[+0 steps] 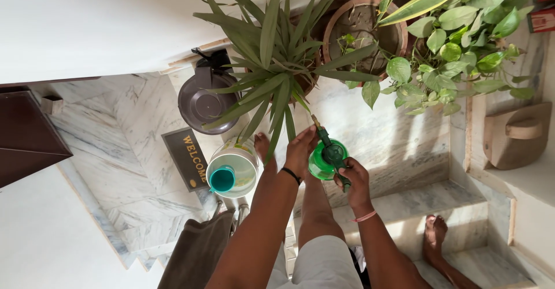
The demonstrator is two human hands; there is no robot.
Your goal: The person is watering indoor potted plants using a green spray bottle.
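A green spray bottle (324, 162) with a dark green pump head and brass nozzle is held over the marble landing. My left hand (300, 148) grips the bottle's side. My right hand (352, 179) is closed on the pump handle and trigger. The nozzle points up toward a spiky long-leaved plant (272, 52) in a pot just above. A white container (238, 170) with a teal cup (222, 178) in it stands to the left of my left arm.
A clay pot (361, 26) and a leafy green vine plant (457, 40) stand at the top right. A dark round lidded bin (203, 99) and a doormat (186, 157) lie on the left. Marble steps (416, 202) descend under my bare feet; a wooden piece (517, 136) rests on the right ledge.
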